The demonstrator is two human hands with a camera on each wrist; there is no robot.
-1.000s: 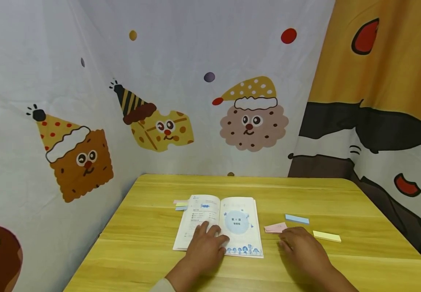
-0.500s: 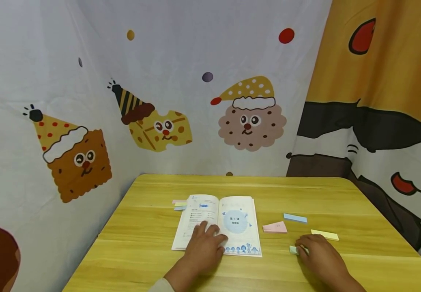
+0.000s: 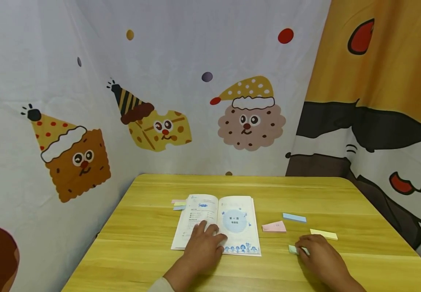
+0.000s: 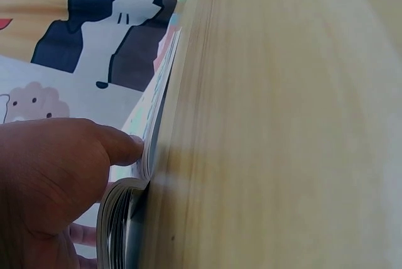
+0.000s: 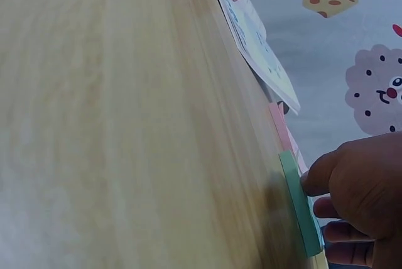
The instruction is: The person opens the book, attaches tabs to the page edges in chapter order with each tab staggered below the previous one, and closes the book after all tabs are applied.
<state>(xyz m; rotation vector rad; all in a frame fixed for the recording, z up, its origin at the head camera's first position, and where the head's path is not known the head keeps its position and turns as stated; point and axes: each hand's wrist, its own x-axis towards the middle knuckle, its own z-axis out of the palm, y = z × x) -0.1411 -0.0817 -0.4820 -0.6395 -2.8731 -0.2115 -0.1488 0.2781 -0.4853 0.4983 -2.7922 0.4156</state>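
Observation:
An open book [image 3: 237, 239] lies on the table, with text on its left page and a blue circle on its right page. My left hand [image 3: 204, 246] rests on the book's lower middle with fingers spread, and its thumb [image 4: 125, 146] lies on the page near the lower edge. Off to the right, my right hand [image 3: 320, 255] holds a green sticky note pad [image 5: 300, 203] on the table between thumb and curled fingers. The hand covers the pad's right part in the head view. A pink sticky note pad [image 3: 274, 227], its top sheets fanned, lies between book and hand.
A blue sticky note pad [image 3: 294, 217] and a yellow one [image 3: 323, 234] lie beyond the right hand. Pink, yellow and blue tabs [image 3: 179, 204] stick out from the book's left edge. A printed cloth [image 3: 181, 61] hangs behind the wooden table [image 3: 130, 259].
My right hand has moved from beside the pink pad toward me and slightly right, onto the green pad, which has come into sight. The left hand has stayed on the book.

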